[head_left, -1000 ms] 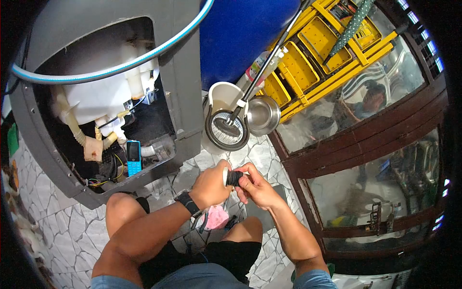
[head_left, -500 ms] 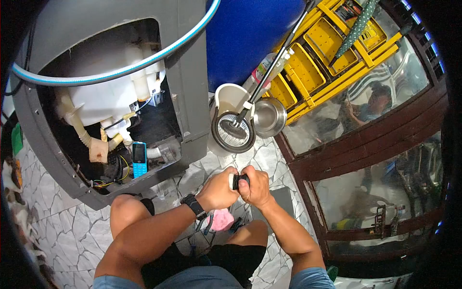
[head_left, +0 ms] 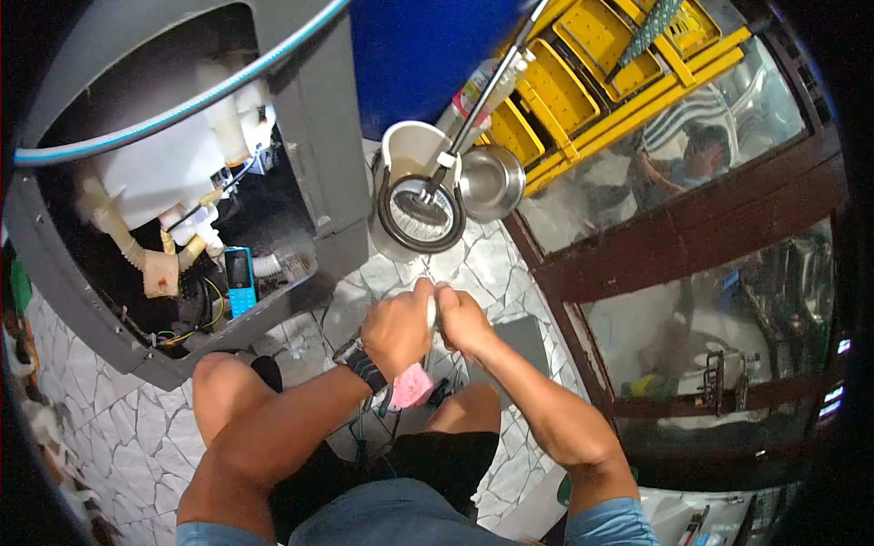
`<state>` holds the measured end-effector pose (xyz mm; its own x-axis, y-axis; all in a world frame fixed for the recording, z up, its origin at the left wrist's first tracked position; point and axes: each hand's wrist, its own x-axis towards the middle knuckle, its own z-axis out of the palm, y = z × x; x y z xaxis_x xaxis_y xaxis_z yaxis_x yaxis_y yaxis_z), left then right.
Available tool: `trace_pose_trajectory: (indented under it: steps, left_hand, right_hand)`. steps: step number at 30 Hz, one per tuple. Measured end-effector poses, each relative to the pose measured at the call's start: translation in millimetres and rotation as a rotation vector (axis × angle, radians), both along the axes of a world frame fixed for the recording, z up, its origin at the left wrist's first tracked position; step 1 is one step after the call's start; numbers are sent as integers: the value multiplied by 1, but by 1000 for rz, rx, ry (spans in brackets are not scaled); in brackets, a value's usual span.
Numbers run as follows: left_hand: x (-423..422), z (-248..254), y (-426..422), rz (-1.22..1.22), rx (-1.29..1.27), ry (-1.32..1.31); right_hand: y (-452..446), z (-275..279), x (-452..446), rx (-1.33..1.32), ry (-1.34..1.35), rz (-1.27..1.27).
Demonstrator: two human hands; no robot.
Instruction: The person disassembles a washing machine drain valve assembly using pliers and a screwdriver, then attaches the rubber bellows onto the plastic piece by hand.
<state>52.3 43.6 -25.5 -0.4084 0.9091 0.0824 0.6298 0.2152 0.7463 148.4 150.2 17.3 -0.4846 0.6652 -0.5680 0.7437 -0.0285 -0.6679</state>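
My left hand (head_left: 397,329), with a dark watch at the wrist, is closed around a small white-rimmed part (head_left: 431,309) whose edge shows between the hands. My right hand (head_left: 462,318) is closed against the other side of that part, and its fingers hide the black portion. Both hands meet over the tiled floor in front of my knees. Below them lies a pink cloth-like item (head_left: 411,387). Left of the hands, a blue phone (head_left: 240,284) rests upright in the opening of a grey machine housing (head_left: 339,182), beside white plastic parts and hoses.
A bucket (head_left: 414,141) with a round brush head (head_left: 421,211) on a pole stands ahead, beside a metal bowl (head_left: 492,182). Behind are a blue barrel (head_left: 414,64) and a yellow ladder (head_left: 555,82). A brown-framed glass door (head_left: 655,246) fills the right.
My hands have closed together over the part, so its black portion is now hidden. The view has shifted, and the surroundings sit higher and farther left than half a second ago.
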Motion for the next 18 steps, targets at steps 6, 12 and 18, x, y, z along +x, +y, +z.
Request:
trace_pose_trajectory:
  steps: [6,12,18]
  left_hand:
    - [-16,9,-2,-49,178,-275]
    - [-18,16,-3,-65,139,-338]
    - [-24,16,-5,-35,66,-354]
  right_hand:
    - [-3,5,23,341,172,193]
    - [-6,-2,22,684,484,325]
    - [-12,-14,16,700,430,277]
